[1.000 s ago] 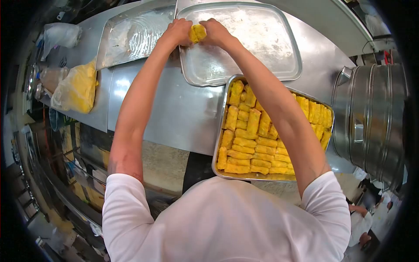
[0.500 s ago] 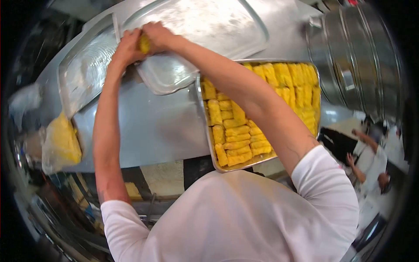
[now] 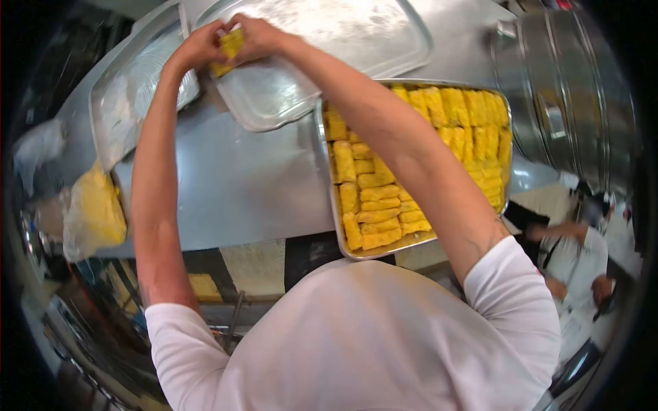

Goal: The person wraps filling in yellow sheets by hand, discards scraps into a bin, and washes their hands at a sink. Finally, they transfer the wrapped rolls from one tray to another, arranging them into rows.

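Observation:
Far forward, at the upper left, both my hands close round a yellow roll [image 3: 232, 42]. My left hand [image 3: 197, 48] has its fingers on the roll's left side. From the right, my right hand [image 3: 259, 38] grips the same roll; its fingers are partly hidden. Small white patches show by the fingertips, too small to name. Beneath my hands lies the near corner of a large metal tray [image 3: 274, 103]. Under my right forearm, a second metal tray [image 3: 331, 198] holds several rows of similar yellow rolls [image 3: 380, 219].
A shallow metal tray [image 3: 103, 130] with a clear wrap-like patch lies on the left of the steel table [image 3: 240, 185]. A plastic bag with yellow contents [image 3: 96, 212] hangs at the left edge. Stacked round metal containers [image 3: 569, 96] stand at right. Another person [image 3: 576, 260] is beyond them.
Both hands have moved slightly up and away from me, still together on the yellow roll, which now shows more between them. The view has shifted a little.

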The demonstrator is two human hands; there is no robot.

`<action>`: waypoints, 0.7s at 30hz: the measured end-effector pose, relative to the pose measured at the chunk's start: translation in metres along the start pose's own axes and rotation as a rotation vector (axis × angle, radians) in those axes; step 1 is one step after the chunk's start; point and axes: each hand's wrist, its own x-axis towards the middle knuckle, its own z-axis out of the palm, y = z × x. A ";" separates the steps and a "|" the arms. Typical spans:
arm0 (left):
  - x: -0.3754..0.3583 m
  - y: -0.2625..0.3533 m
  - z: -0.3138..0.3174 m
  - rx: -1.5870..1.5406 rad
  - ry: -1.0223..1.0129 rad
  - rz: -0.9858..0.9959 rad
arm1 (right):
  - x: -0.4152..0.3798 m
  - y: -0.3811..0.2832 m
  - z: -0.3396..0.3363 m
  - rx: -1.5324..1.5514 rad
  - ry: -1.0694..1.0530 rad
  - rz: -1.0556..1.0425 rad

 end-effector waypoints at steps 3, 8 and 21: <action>-0.010 0.002 -0.002 0.102 0.036 0.008 | 0.009 0.006 0.001 0.048 -0.092 0.085; -0.005 -0.015 -0.003 0.447 -0.014 0.139 | -0.001 0.000 0.007 0.280 0.037 0.048; -0.018 0.012 -0.009 0.488 -0.151 0.178 | -0.027 -0.012 -0.054 0.534 -0.105 0.196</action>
